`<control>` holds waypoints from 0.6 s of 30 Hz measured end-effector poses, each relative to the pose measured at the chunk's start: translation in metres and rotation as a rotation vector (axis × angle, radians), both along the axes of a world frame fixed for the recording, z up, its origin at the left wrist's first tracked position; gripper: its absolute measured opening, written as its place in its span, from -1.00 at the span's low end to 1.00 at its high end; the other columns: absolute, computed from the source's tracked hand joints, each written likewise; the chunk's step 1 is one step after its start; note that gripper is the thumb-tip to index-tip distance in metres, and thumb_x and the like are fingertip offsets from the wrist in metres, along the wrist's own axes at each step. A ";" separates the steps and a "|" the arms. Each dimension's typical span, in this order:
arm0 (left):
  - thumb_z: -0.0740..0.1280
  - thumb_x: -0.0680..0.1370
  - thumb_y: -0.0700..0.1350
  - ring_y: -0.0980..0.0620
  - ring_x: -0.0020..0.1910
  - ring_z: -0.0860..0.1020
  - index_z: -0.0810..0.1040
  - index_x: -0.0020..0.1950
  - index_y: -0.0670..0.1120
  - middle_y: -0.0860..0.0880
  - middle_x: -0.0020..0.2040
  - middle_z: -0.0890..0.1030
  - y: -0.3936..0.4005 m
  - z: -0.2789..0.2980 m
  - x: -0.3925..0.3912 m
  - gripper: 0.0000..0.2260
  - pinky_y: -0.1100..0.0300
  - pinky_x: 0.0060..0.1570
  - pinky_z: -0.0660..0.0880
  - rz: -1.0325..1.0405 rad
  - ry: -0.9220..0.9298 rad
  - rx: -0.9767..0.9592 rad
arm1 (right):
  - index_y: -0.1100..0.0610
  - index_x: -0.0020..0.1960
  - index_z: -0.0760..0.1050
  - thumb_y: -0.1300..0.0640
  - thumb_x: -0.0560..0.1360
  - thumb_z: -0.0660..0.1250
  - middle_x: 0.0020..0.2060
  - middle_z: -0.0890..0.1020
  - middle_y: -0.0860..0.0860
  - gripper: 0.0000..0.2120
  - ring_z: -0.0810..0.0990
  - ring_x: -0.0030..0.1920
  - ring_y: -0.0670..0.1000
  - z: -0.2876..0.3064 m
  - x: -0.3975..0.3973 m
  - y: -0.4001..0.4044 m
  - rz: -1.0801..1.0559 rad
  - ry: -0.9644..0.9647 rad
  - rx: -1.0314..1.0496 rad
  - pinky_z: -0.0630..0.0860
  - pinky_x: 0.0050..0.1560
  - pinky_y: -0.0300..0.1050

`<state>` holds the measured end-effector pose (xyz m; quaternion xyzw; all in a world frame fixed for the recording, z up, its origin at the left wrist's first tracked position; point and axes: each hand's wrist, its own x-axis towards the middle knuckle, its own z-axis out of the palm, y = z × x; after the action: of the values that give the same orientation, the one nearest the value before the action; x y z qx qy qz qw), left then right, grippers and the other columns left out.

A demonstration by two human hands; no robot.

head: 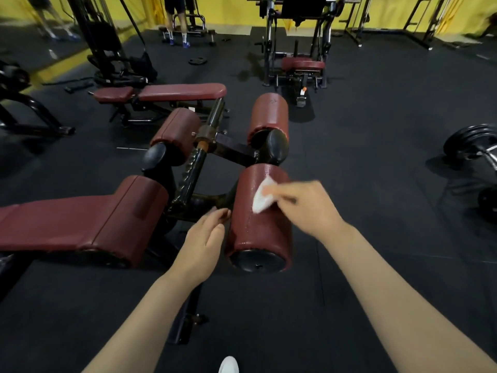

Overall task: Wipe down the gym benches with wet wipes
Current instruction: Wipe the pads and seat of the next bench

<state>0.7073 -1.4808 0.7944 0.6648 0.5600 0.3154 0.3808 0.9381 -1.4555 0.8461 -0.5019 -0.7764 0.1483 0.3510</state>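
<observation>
A thin, limp wet wipe (pixel 262 196) is pressed flat onto the firm, slick-looking roller pad (pixel 259 219) by the right hand (pixel 304 204), while the left hand (pixel 205 238) is held relaxed and empty beside it.

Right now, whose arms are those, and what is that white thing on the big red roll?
The camera sits on a person's head, so you see their own arms reaching forward. The right hand presses a white wet wipe against a dark red padded roller, part of a gym bench, to clean it. The roller looks shiny and wet. The left hand hovers beside the roller, fingers relaxed, holding nothing. Other gym machines stand on the black floor behind.
</observation>
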 end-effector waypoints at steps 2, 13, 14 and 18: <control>0.02 0.58 -0.02 0.31 0.50 0.17 0.41 0.42 0.08 0.28 0.40 0.40 -0.005 0.007 0.002 -0.56 0.26 0.47 0.10 -0.027 -0.033 0.068 | -0.03 0.04 0.69 0.40 0.43 0.32 0.01 0.68 -0.24 -0.61 0.63 0.07 -0.24 -0.014 0.006 -0.048 0.105 -0.007 0.085 0.55 0.13 -0.23; 0.08 0.57 0.02 0.31 0.21 0.50 0.52 0.25 0.18 0.19 0.25 0.59 0.020 -0.037 -0.014 -0.67 0.27 0.29 0.36 -0.035 -0.189 -0.272 | 0.02 -0.19 0.69 0.44 0.39 0.17 -0.02 0.70 -0.19 -0.58 0.63 0.04 -0.19 -0.009 0.008 0.060 -0.176 0.029 -0.026 0.49 0.19 -0.24; 0.10 0.61 -0.05 0.31 0.16 0.53 0.54 0.18 0.20 0.13 0.26 0.61 0.025 -0.053 -0.026 -0.72 0.25 0.28 0.37 -0.084 -0.252 -0.331 | 0.02 -0.16 0.71 0.44 0.40 0.17 -0.01 0.68 -0.25 -0.57 0.61 0.06 -0.26 -0.008 0.005 0.058 -0.216 0.049 -0.036 0.47 0.20 -0.27; 0.08 0.65 -0.05 0.50 0.30 0.35 0.46 0.30 0.15 0.23 0.30 0.54 0.018 -0.024 -0.023 -0.71 0.46 0.30 0.22 -0.008 -0.194 -0.170 | -0.01 -0.13 0.70 0.46 0.44 0.24 -0.19 0.67 -0.31 -0.58 0.63 -0.07 -0.30 -0.006 -0.002 -0.010 -0.008 0.012 0.037 0.53 0.09 -0.26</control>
<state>0.6847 -1.4625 0.7699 0.5986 0.5426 0.3280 0.4896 0.9361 -1.4654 0.8403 -0.4978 -0.7748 0.1355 0.3654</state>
